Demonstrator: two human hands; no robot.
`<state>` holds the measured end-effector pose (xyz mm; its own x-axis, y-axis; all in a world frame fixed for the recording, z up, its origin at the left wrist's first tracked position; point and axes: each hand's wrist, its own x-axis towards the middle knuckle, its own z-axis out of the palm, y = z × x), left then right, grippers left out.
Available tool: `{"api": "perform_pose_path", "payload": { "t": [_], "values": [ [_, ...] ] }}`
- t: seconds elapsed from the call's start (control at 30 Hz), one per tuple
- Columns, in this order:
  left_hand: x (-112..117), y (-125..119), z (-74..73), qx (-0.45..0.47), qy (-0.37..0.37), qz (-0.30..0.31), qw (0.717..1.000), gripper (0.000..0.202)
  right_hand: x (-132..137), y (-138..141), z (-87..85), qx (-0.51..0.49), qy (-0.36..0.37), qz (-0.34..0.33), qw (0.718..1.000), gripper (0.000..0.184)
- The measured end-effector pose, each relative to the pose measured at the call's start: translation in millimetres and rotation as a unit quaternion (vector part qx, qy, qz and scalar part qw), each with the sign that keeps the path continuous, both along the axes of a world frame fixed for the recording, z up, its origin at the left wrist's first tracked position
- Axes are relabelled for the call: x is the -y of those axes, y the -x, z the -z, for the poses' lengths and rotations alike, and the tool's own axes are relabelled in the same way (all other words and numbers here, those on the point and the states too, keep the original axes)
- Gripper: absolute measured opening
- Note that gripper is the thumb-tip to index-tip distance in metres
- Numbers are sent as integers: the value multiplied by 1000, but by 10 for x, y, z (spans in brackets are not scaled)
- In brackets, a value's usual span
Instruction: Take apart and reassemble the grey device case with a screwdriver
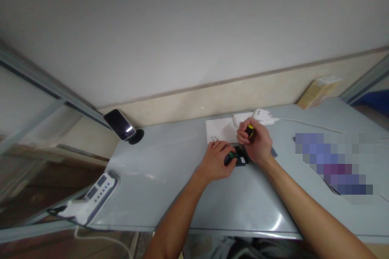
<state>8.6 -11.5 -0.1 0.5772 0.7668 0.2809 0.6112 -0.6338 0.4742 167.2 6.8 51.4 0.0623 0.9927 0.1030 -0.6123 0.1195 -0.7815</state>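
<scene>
— What's in your hands?
— My right hand (255, 145) grips a yellow-capped screwdriver (249, 131) upright; my left hand (217, 160) pins a small black device (240, 158), table (170, 178) centre, at twelve o'clock from me.

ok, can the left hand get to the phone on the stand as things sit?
Probably yes. The left hand rests on a small dark device, while the phone stands to its left near the wall. Only bare table lies between them, though the hand would have to let go of the device.
</scene>
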Motion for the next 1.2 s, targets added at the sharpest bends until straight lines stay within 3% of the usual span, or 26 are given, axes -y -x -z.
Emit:
{"api": "perform_pose_path", "payload": {
  "t": [0.23,1.2],
  "values": [
    [3,4,15,6,-10,1,1000,17,-24,-12,-13,-26,28,-10,999,32],
    [10,13,17,10,-33,11,999,19,30,7,10,9,-11,-10,1000,32]
  ]
}}
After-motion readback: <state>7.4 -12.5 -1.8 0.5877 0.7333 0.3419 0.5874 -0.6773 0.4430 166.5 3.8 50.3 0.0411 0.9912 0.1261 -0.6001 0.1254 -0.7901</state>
